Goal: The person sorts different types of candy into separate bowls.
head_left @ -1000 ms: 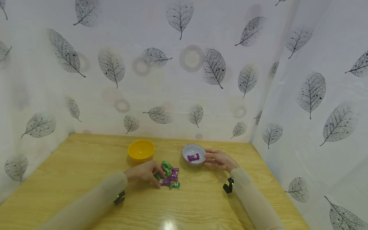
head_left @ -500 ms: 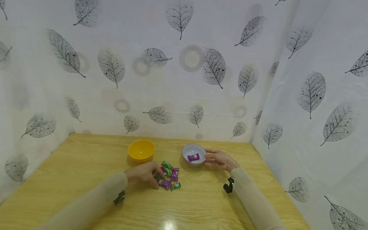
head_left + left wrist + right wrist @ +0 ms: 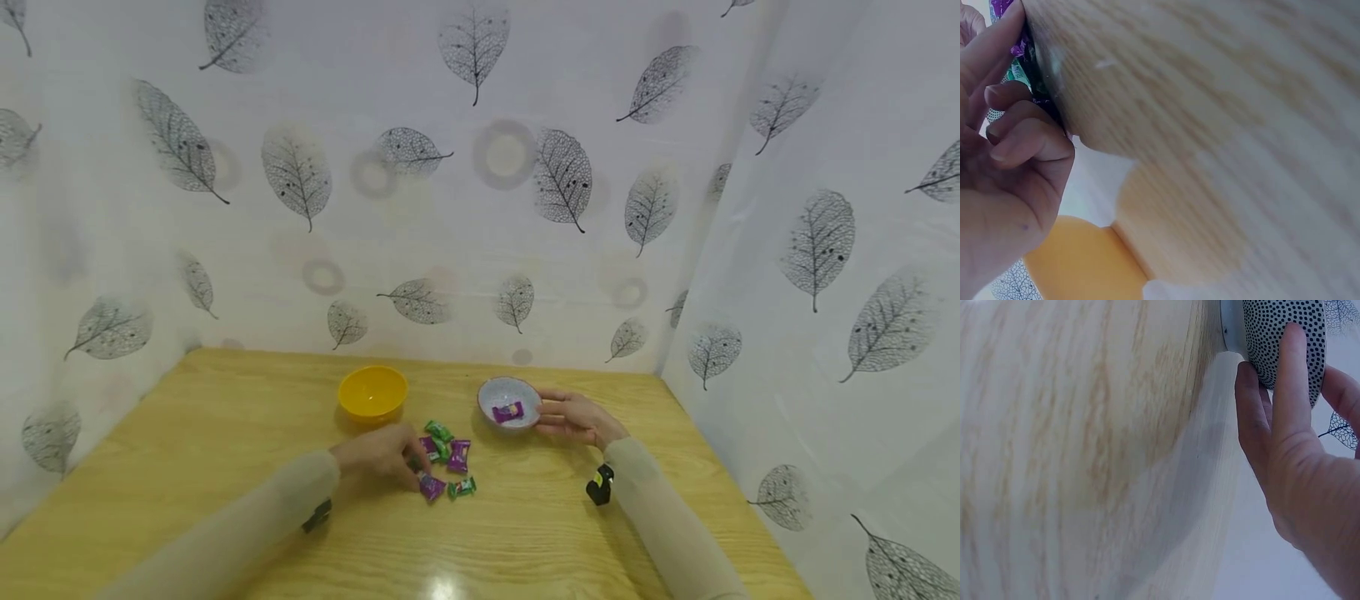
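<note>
Both my hands are busy: the left hand (image 3: 378,452) has its fingertips on the near purple sweet (image 3: 431,486), with some fingers bent in, but I cannot tell if they pinch it or just touch it. That sweet lies on the table (image 3: 525,533), at the near edge of a bunch of sweets. The right hand (image 3: 577,419) holds the speckled bowl (image 3: 495,393) by its right side, with fingers along the outside. I think the sweet may be slippery, so if I grab only a corner, it could slip out and drop. I could also bump the near green sweet (image 3: 462,487), just to the right, and push it away. If I press too hard on one side, the bowl might slide or tip, and the sweet in the bowl (image 3: 507,412) could fall out. Farther away lie the far green sweet (image 3: 438,430), the middle green sweet (image 3: 442,451), the far purple sweet (image 3: 459,455) and a half-covered purple sweet (image 3: 427,447). They crowd my fingers, and my own hand hides some of them. The yellow bowl (image 3: 375,387) stands just beyond my left hand, so there is little room on that side. Behind everything hangs a white sheet (image 3: 420,242) with gray leaves.
</note>
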Motion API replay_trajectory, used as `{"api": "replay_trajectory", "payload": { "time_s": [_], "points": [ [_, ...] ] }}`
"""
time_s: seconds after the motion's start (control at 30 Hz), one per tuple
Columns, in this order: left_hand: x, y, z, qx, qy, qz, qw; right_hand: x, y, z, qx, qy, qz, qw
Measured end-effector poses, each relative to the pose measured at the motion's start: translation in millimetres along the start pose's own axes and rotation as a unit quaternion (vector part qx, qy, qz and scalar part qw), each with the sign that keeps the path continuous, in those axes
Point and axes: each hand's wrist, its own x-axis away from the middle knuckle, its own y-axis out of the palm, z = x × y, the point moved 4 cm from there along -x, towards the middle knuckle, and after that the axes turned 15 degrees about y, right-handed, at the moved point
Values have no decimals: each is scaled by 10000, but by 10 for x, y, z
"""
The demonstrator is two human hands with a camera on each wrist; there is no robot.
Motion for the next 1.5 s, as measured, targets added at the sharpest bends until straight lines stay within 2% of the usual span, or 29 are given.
{"api": "replay_trajectory", "payload": {
  "time_s": [0.37,0.67,0.93,1.13,1.33,1.5],
  "points": [
    [28,-9,16,97,94,-142,9998,-35,15,22,-68,23,87,9999],
    [57,-22,57,249,690,-224,9971,-27,22,17,3,30,137,9999],
    [45,-138,-11,25,517,103,9986,-12,27,15,-18,5,165,9999],
    [-34,-199,-20,296,614,273,9973,-3,21,1,-22,12,214,9998],
    [-121,-230,-15,494,469,356,9970,-5,18,16,-19,-22,195,9998],
    [-212,-273,11,250,532,610,9964,-24,7,25,-58,-43,234,9997]
  ]
}}
